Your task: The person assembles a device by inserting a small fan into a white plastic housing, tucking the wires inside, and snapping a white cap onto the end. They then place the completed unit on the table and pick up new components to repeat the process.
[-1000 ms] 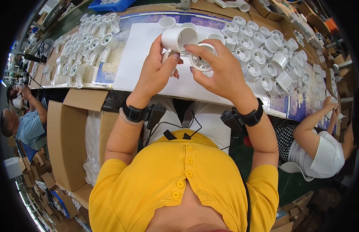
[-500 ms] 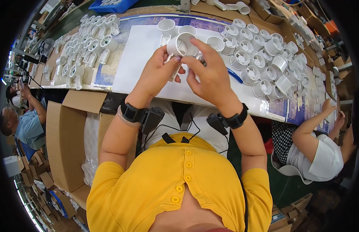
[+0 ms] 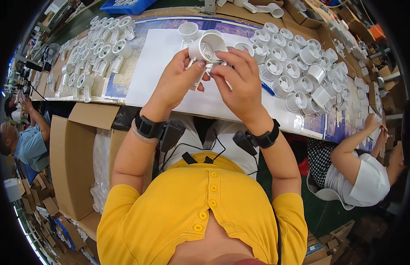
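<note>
Both the left hand (image 3: 176, 81) and right hand (image 3: 240, 84) are gripping a white plastic cup (image 3: 208, 47), their fingers hiding its lower part.

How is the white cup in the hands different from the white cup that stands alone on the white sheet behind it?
The held cup is lifted off the table, gripped by the left hand and right hand; the lone cup rests on the sheet, untouched. The held cup is tilted, its mouth turned toward the camera; the lone cup stands upright, mouth up. The held cup looks larger, though it is nearer. Both are white, round and open.
</note>
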Motion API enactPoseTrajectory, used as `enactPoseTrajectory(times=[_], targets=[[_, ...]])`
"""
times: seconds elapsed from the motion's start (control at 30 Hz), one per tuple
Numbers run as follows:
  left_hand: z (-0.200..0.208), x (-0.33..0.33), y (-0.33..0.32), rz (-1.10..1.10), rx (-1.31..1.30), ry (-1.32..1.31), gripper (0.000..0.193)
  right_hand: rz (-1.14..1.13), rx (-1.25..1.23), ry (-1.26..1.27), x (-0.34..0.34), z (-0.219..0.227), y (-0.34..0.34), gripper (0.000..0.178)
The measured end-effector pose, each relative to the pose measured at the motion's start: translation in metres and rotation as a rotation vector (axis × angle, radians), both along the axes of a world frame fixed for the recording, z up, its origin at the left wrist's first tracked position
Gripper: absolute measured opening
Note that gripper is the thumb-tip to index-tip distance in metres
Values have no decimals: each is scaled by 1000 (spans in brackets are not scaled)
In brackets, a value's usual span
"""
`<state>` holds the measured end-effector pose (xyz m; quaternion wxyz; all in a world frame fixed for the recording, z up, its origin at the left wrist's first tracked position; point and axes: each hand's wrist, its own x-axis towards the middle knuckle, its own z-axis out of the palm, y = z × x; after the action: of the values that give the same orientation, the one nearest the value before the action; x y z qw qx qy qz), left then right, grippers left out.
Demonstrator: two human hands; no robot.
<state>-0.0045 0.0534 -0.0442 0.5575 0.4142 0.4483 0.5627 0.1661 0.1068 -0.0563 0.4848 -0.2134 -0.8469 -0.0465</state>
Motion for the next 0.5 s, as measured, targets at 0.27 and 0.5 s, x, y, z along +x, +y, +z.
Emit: enactPoseTrajectory(times=[0.27, 0.5], targets=[[-6, 2, -14, -9, 180, 75, 54, 118, -363, 183, 7, 22, -10, 19], [-15, 2, -14, -11, 319, 73, 59, -162, 75, -109, 9, 36, -25, 17]])
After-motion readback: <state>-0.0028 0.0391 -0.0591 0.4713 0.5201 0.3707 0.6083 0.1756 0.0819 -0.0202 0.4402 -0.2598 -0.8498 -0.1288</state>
